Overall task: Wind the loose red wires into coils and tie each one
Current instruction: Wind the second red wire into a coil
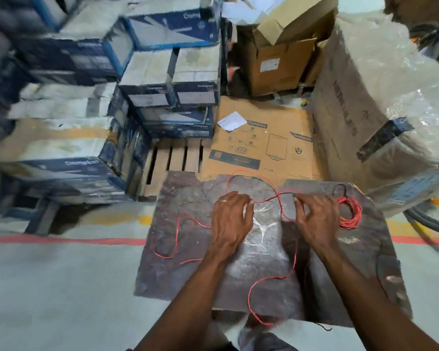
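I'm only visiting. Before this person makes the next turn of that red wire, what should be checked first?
1. Left hand pinching the loose red wire: ok.
2. Right hand gripping the wire: cannot tell, blurred.
3. Wire free of crossings: not ok, it loops over itself between the hands.
4. Slack lying free on the grey mat: ok.
5. Coil beside the right hand tied: cannot tell.

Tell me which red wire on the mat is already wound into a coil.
The red coil beside the right hand, on its outer side; the other wires lie loose across the mat.
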